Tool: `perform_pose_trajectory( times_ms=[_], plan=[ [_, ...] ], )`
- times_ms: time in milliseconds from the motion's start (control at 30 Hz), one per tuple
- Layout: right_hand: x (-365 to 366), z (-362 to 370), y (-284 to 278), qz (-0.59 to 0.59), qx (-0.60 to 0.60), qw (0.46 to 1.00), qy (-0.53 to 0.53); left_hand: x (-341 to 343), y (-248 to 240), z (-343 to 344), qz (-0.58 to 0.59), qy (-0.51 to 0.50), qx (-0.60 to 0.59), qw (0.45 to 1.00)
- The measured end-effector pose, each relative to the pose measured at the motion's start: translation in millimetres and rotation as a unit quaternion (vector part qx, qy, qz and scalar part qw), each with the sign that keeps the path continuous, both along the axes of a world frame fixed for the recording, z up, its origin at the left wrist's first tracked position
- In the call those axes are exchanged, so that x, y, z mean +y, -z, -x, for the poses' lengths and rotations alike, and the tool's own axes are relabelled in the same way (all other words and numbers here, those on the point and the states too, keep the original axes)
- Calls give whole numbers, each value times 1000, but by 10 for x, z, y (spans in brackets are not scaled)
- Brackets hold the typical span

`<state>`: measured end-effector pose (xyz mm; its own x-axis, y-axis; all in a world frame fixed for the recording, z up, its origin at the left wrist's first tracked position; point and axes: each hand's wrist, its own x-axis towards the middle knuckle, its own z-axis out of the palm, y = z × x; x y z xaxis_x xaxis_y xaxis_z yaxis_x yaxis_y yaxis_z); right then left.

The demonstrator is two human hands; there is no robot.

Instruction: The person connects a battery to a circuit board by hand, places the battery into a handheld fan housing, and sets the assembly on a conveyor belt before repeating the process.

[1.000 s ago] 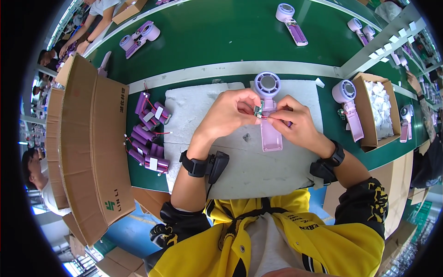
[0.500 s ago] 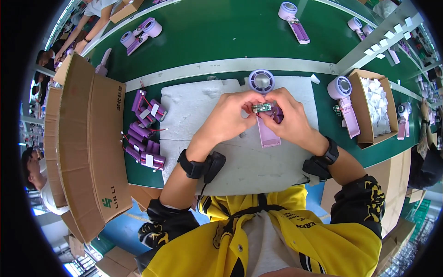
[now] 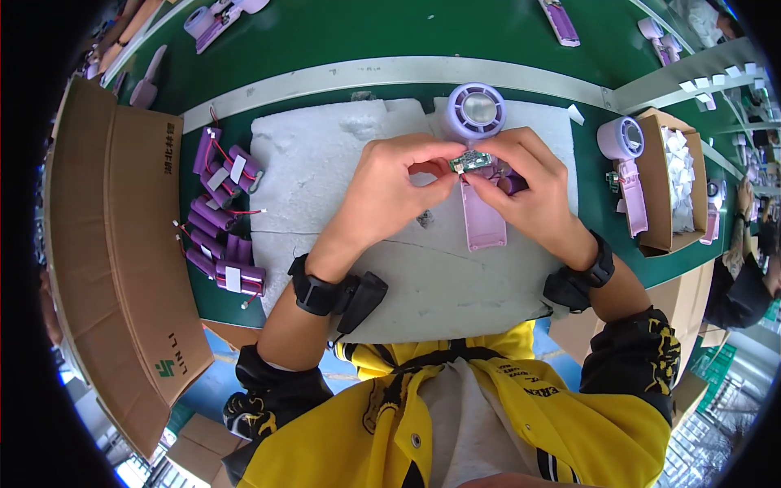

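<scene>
Two bare hands meet over a small green circuit board [image 3: 472, 162], raised above an open handheld fan [image 3: 486, 224]. The left grip [image 3: 384, 180] pinches the board at its left end, index fingertip at the upper edge and thumb just below; the fine contact of the thumb is too small to tell. The right grip [image 3: 533, 183] pinches the right part of the board between thumb and index finger. The board thus lies between the two sets of fingertips, its component face visible. A purple cylinder [image 3: 512, 183] shows partly beside the right thumb; whether the fingers touch it cannot be told.

The fan lies on a pale foam sheet [image 3: 390, 281], its round head beyond the hands and its open lilac handle extending below them, toward the person. The sheet rests on a green counter [image 3: 407, 37]. Left of the sheet lie purple battery cells [image 3: 213, 215] with red leads and white labels, and further left stands a large cardboard carton [image 3: 150, 236]. At right, a second fan [image 3: 632, 199] lies near a small green board, just beside an open box [image 3: 657, 183] of white slips [image 3: 677, 175].
</scene>
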<state>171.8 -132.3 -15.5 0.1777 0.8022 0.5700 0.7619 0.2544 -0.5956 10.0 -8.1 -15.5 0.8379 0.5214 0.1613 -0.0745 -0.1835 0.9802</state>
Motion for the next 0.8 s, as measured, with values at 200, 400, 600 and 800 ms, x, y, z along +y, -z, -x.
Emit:
perform_pose_trajectory(
  times_ms=[200, 400, 600, 800],
  plan=[
    [-25, -12, -32, 15, 9, 1000, 0, -34, 9, -7, -53, -20, 2, 998],
    [-61, -19, -54, 36, -21, 999, 10, -65, -56, 14, -175, -19, 28, 984],
    [-65, -1, -49, 36, -9, 999, 18, -95, -56, -15, -179, -36, 18, 983],
    [-83, 32, -113, 79, 13, 996, 44, -82, -50, -18, -184, -26, 23, 982]
  ],
)
